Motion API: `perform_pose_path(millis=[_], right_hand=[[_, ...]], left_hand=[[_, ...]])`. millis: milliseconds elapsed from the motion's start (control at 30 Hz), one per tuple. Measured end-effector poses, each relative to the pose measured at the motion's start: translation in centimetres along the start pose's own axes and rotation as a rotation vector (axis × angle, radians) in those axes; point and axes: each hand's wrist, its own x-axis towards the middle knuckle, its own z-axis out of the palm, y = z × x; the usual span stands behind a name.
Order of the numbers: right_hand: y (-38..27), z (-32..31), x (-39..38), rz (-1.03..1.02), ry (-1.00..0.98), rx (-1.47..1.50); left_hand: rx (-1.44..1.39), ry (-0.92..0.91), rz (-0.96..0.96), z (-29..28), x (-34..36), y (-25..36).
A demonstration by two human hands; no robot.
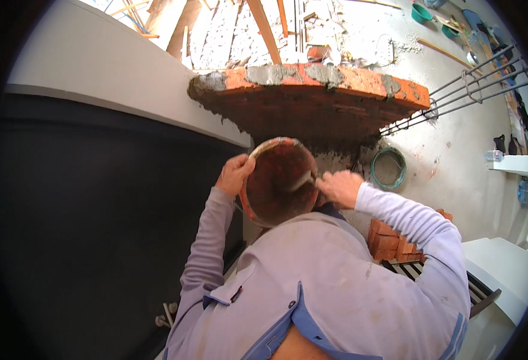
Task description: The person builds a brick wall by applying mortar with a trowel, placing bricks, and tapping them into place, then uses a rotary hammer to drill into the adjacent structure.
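My left hand [235,175] grips the rim of a mortar-stained orange bucket [264,195], held tilted close to my body. My right hand [339,187] is closed on a trowel [300,182], whose pale, slightly blurred blade dips into the bucket's dark inside. Just beyond the bucket rises a low brick wall [351,105] with wet grey mortar patches along its top and rough mortar at its left end.
Steel rebar [468,87] juts from the wall's right end. A green basin [388,168] with grey contents sits on the floor, near stacked bricks [387,239]. A dark panel [108,216] lines the left; planks and rubble [234,39] lie beyond the wall.
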Motion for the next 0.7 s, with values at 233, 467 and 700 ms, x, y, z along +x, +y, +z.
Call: perform_pose_path(millis=[233, 467, 700], right_hand=[[-0.8, 2.3, -1.9, -0.060, 0.393, 0.076], [1.4, 1.0, -6.4, -0.108, 0.183, -0.066], [-2.0, 2.7, -3.1, -0.001, -0.114, 0.123]], left_hand=[[-0.228, -0.162, -0.042, 2.6, 1.2, 4.5], [-0.223, -0.047, -0.124, 5.9, -1.3, 4.8], [-0.001, -0.112, -0.159, 8.9, -1.9, 5.7]])
